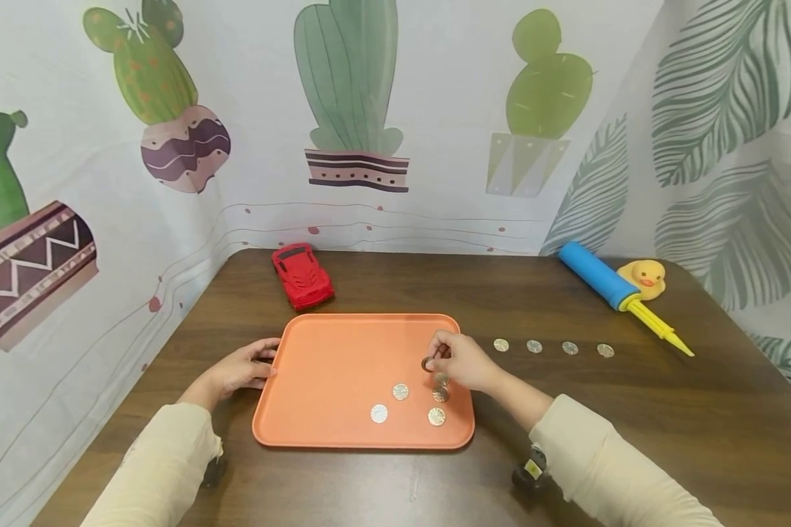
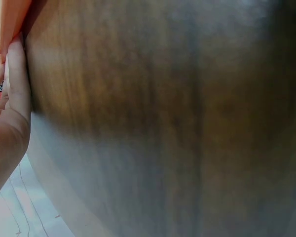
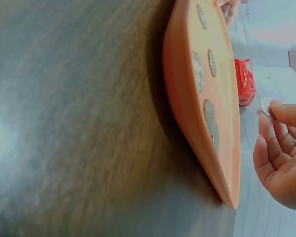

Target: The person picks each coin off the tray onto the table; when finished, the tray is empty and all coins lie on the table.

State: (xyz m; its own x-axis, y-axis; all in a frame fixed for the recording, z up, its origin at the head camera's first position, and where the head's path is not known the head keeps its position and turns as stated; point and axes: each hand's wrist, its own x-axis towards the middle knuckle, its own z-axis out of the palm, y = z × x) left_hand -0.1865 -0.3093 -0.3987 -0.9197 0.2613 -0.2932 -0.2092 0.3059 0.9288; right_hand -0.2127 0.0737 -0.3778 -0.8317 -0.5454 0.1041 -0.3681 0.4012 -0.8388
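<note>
My right hand [image 1: 458, 360] pinches a coin [image 3: 268, 107] between thumb and fingertip, above the right side of an orange tray [image 1: 336, 359]. Below that hand, two coins, one of them a darker coin [image 1: 440, 394], lie close together near the tray's right rim. A silvery coin [image 1: 379, 413], another coin [image 1: 400, 391] and a golden coin [image 1: 436, 416] lie flat toward the front of the tray. At the tray's left edge, my left hand [image 1: 245, 366] touches the rim with its thumb and fingertips; the left wrist view shows its thumb [image 2: 18, 79] stretched out against the orange edge.
A row of several coins [image 1: 534, 346] lies on the brown table [image 1: 395, 282], right of the tray. Behind the tray's left corner sits a red toy car [image 1: 302, 276]. At the back right, a blue and yellow pump [image 1: 593, 274] lies beside a yellow rubber duck [image 1: 644, 278].
</note>
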